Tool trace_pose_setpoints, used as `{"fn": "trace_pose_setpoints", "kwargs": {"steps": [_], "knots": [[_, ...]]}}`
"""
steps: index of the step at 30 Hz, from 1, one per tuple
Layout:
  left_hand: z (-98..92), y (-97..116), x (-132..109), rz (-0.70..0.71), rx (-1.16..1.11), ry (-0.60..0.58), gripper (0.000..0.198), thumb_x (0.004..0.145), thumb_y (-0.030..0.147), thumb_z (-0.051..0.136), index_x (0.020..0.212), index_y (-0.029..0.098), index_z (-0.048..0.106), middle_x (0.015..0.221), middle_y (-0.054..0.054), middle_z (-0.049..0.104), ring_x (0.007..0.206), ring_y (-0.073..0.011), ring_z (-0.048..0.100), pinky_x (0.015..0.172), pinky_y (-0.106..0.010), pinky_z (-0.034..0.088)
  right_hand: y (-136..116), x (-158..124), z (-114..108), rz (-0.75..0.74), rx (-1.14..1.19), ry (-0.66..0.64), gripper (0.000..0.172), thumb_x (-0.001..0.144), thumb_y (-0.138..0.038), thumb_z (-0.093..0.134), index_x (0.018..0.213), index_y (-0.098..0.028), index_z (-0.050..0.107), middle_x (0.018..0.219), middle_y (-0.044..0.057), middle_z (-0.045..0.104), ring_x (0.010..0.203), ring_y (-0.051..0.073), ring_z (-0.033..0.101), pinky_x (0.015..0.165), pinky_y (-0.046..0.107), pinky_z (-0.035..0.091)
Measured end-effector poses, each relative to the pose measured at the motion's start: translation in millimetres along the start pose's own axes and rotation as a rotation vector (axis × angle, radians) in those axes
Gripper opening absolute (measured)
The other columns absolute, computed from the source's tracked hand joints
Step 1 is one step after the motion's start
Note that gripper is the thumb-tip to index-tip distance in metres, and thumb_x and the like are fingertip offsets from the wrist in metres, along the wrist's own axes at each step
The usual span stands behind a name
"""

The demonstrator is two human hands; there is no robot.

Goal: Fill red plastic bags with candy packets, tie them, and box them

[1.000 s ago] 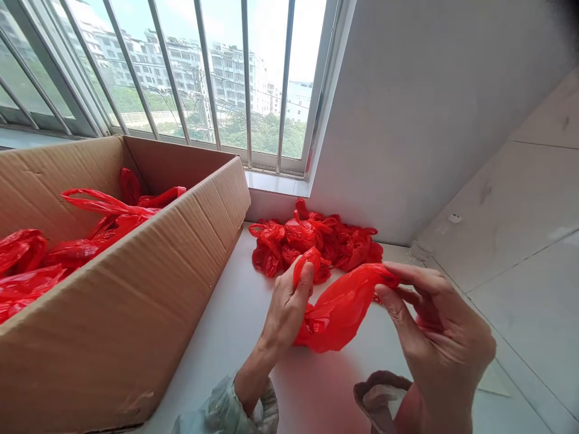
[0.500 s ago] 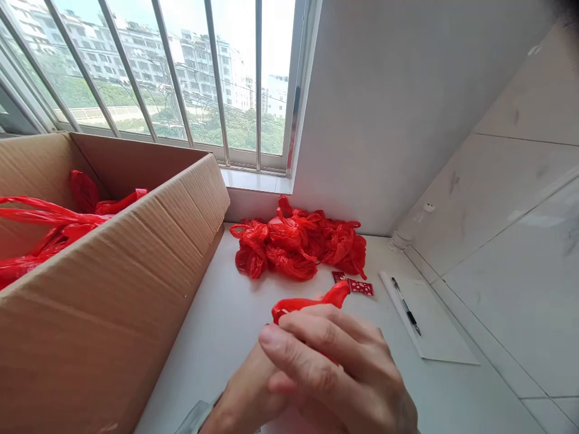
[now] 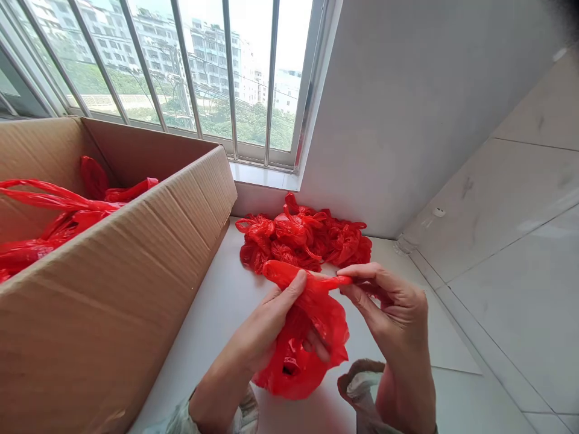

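A thin red plastic bag (image 3: 312, 367) hangs between my hands above the white tabletop (image 3: 199, 349). My left hand (image 3: 271, 319) grips it near the top, thumb pressed on the film, with some fingers behind or inside the bag and showing through. Something small and dark red shows within the bag, too unclear to name. My right hand (image 3: 389, 301) pinches one pulled-out handle of the bag between thumb and fingertips. Just beyond lies a heap of knotted red plastic bags (image 3: 307, 232) against the wall.
On the left stands a large open cardboard box (image 3: 149, 253) with red plastic bags (image 3: 76, 211) inside. White paper (image 3: 452, 337) lies at the right, partly behind my right hand. A barred window (image 3: 203, 90) and tiled wall (image 3: 511, 265) bound the table.
My hands, overlapping before, have moved apart. The bag is now spread between them, one handle drawn out to the right. My right hand now hides the pen and the small red packets.
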State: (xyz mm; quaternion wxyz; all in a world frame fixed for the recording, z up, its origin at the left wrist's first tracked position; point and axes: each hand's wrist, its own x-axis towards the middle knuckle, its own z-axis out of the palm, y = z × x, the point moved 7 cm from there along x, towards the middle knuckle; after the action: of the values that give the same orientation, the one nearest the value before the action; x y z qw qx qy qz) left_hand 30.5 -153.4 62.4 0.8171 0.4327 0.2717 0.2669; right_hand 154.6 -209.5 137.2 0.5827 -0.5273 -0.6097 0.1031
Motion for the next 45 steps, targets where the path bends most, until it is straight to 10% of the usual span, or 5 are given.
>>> {"fn": "trace_pose_setpoints", "kwargs": {"steps": [6, 14, 23, 30, 45], "knots": [[10.2, 23, -8, 0.153, 0.056, -0.26, 0.025, 0.091, 0.044, 0.059, 0.1, 0.021, 0.061, 0.067, 0.002, 0.061, 0.052, -0.0077, 0.051, 0.05, -0.017, 0.039, -37, -16, 12, -0.293, -0.146, -0.298, 0.013, 0.087, -0.01, 0.061, 0.087, -0.022, 0.067, 0.086, 0.0, 0.064, 0.079, 0.012, 0.061, 0.07, 0.024, 0.052], [11.0, 29, -10, 0.219, 0.399, -0.317, 0.018, 0.084, 0.031, 0.068, 0.085, 0.019, 0.053, 0.081, 0.0, 0.056, 0.07, -0.0123, 0.05, 0.063, -0.024, 0.041, -15, -15, 11, -0.219, -0.2, -0.482, 0.006, 0.086, -0.023, 0.068, 0.091, -0.025, 0.069, 0.101, 0.003, 0.061, 0.092, 0.017, 0.06, 0.079, 0.03, 0.052], [13.5, 35, -17, 0.567, 0.922, -0.206, 0.023, 0.084, 0.019, 0.056, 0.075, 0.021, 0.035, 0.069, 0.004, 0.042, 0.062, -0.0104, 0.032, 0.054, -0.023, 0.027, 25, -1, 54, 0.084, 0.121, -0.697, 0.061, 0.082, -0.04, 0.07, 0.137, -0.026, 0.049, 0.095, -0.001, 0.067, 0.085, 0.016, 0.063, 0.079, 0.027, 0.052], [6.4, 53, -17, 0.809, 1.264, 0.171, 0.02, 0.089, 0.012, 0.043, 0.075, 0.021, 0.031, 0.078, 0.003, 0.04, 0.063, -0.0104, 0.031, 0.055, -0.024, 0.026, 43, -3, 50, 0.293, 0.218, -0.627, 0.057, 0.087, -0.041, 0.064, 0.139, -0.024, 0.047, 0.076, -0.004, 0.059, 0.066, 0.011, 0.053, 0.063, 0.023, 0.046], [6.7, 46, -13, 0.598, 1.328, -0.061, 0.015, 0.099, 0.021, 0.038, 0.084, 0.021, 0.039, 0.11, -0.002, 0.046, 0.084, -0.0118, 0.05, 0.078, -0.025, 0.042, 63, 15, 36, 0.313, 0.231, -0.33, 0.02, 0.081, -0.037, 0.068, 0.077, -0.017, 0.069, 0.071, 0.0, 0.063, 0.065, 0.012, 0.051, 0.062, 0.025, 0.044]]}}
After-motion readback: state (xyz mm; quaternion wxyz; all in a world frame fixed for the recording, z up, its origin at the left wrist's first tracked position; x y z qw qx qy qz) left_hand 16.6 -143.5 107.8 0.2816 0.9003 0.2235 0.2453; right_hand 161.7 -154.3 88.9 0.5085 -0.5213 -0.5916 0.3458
